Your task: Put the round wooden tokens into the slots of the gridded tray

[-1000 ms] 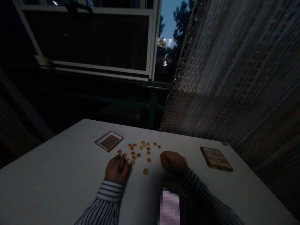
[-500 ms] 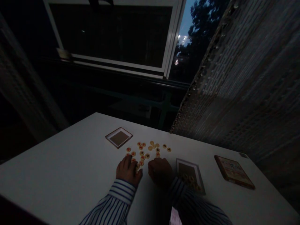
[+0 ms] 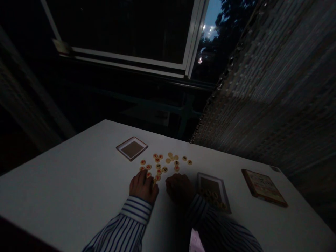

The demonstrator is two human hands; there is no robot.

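Note:
Round wooden xiangqi pieces (image 3: pixel 158 166) lie scattered on the white table (image 3: pixel 78 182), some with red characters, some with black, and several with no visible marking. At the near edge of this group, my left hand (image 3: pixel 144 187) rests palm down, its fingers spread over the closest pieces and its thumb apart. My right hand (image 3: pixel 180 189) is curled closed on the table, just left of a shallow tray (image 3: pixel 223 192) that holds several pieces. Whatever its fingers hold, if anything, is hidden. The right forearm covers part of that tray's near side.
A second shallow tray (image 3: pixel 132 148) with a brown bottom lies at the far left of the pieces. To the right is a flat box (image 3: pixel 264 189) with a printed top. A hanging string curtain (image 3: pixel 252 105) meets the table's far right edge. Light is dim.
My view has tipped slightly downward, so the window sits higher in the picture. Both hands stay nearly in place, with little visible shift among the pieces.

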